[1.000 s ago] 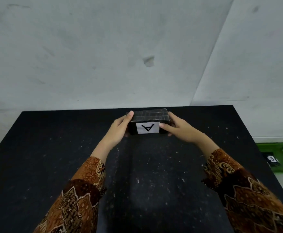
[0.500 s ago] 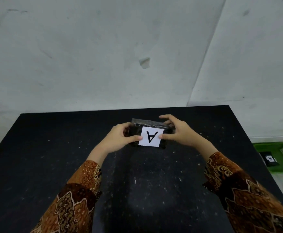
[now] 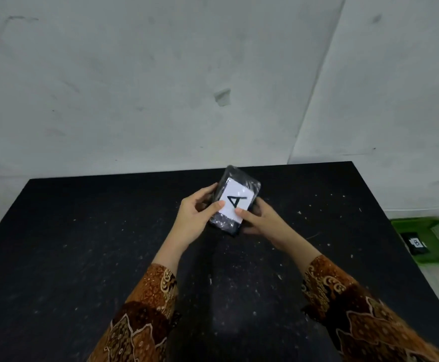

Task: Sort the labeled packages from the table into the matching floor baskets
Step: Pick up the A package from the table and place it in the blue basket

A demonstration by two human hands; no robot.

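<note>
Head view: both hands' fingers [image 3: 217, 205] clasp the tilted A package [image 3: 235, 201].

Bare test or workroom setup — plain scuffed white walls [image 3: 161, 74], black speckled table [image 3: 69, 257] pushed into the corner, green basket [image 3: 427, 259] on the floor beside it holding a lettered package [image 3: 416, 242] — nothing domestic, no furnishings

Glossy plastic-wrapped package [image 3: 235, 202] (paper label [image 3: 232, 203])
</note>
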